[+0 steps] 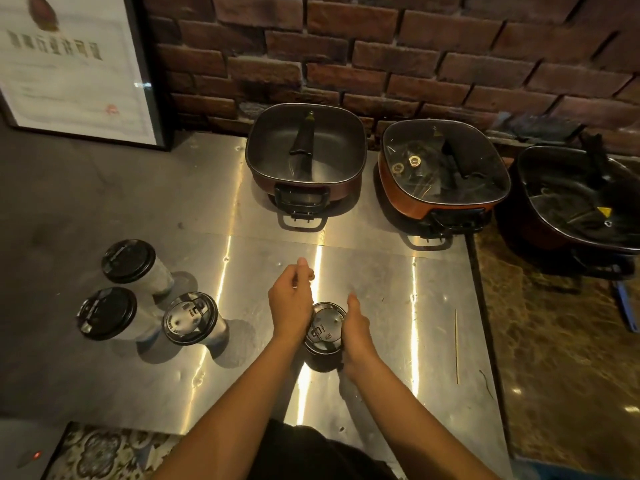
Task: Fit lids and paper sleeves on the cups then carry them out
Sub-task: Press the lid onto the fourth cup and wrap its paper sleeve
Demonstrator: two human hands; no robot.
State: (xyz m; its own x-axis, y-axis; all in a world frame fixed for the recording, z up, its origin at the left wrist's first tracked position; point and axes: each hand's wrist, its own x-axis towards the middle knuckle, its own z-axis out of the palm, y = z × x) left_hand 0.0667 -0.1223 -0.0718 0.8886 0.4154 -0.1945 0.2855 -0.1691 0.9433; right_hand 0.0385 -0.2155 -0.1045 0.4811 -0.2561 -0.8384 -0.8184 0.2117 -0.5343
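Two bare forearms reach out from the bottom edge over a steel counter [381, 282] to one cup [325, 330], which stands upright near the front middle under a black lid; the left hand [291, 303] lies against the lid's left rim, its fingers curled inward beyond the cup, and whether they hold anything I cannot tell; the right hand [358, 327] lies along the cup's right side with fingers straight and relaxed, gripping nothing; well to the left stand three lidded cups [189, 318] close together; at the back, against a brick wall [415, 46], sit three square electric pots [306, 150] in a row; a framed certificate [69, 64] leans at the far left.
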